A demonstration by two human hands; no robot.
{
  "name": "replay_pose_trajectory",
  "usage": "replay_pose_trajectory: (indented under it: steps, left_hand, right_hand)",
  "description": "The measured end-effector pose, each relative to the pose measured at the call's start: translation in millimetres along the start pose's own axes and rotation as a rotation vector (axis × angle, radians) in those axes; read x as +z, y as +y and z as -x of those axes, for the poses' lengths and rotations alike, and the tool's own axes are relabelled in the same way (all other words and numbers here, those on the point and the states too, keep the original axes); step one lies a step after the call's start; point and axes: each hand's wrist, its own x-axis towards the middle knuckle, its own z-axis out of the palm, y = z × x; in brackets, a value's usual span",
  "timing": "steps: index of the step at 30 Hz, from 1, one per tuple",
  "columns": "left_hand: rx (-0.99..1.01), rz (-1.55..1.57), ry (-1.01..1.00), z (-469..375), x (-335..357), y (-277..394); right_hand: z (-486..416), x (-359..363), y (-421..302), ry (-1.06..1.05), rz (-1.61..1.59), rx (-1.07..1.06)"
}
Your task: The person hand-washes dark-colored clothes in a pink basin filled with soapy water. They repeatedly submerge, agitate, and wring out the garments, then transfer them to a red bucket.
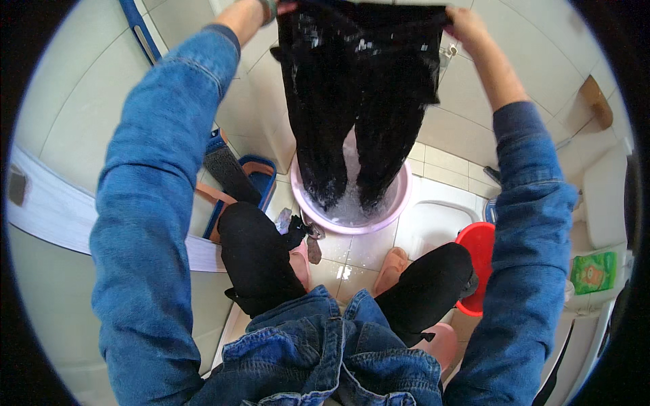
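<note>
A pair of wet black trousers (325, 91) hangs stretched between my raised hands at the top of the view. My left hand (287, 7) grips the waist's left corner, partly cut off by the picture's edge. At the right corner, my right hand (459, 24) is closed on the waistband. Both trouser legs dip into a pink plastic basin (350, 230) of sudsy water on the tiled floor. Small dark wet cloth items (295, 231) lie against the basin's near left side.
A blue bucket with a flat mop (231, 170) stands left of the basin. To the right are a white squat toilet (442, 223), a red basin (475, 269) and a green packet (593, 273). Wet floor tiles (337, 264) lie between my feet.
</note>
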Motion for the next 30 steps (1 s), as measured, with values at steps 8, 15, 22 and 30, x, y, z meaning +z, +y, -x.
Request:
replay_pose_trajectory:
  steps: [8,15,22,30]
  left_hand:
    - [0.405,0.149,-0.305,23.0,19.3,63.5]
    - [0.085,-0.724,-0.577,41.6,-8.4,-154.5]
    - [-0.487,-0.713,-0.565,153.8,-46.8,-356.3]
    - [-0.525,-0.511,-0.954,225.1,5.2,-382.2]
  right_hand:
    - [-15.6,-81.7,-30.9,0.246,-0.72,0.252]
    - [109.9,84.4,37.6,-0.186,-0.179,0.111]
    - [314.3,236.7,72.2,-0.488,-0.465,0.631]
    - [386.7,276.7,-41.1,-0.639,-0.443,0.273]
